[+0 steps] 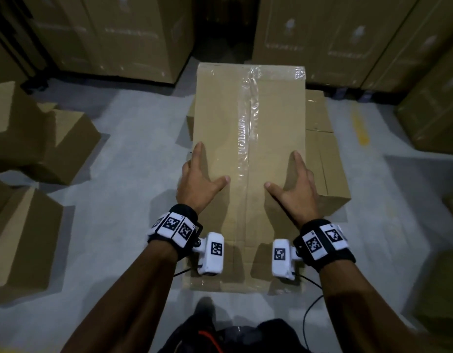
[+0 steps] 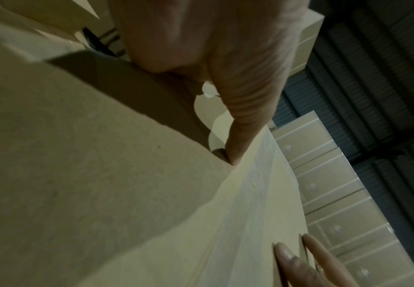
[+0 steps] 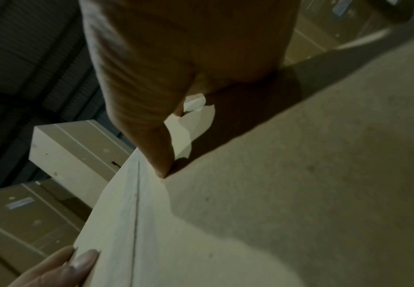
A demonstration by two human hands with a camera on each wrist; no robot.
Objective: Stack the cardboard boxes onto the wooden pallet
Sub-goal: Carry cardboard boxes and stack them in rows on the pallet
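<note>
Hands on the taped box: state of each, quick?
Left hand: open, fingers flat on the taped cardboard box, holding nothing.
Right hand: open, flat on the same box top, holding nothing.

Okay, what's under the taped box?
Another box lies under the taped box, jutting out on the right. No pallet shows; the rest beneath is covered.

The left hand (image 2: 208,38) lies flat on the big box (image 2: 90,174), thumb (image 2: 240,124) touching the tape (image 2: 257,184).
</note>
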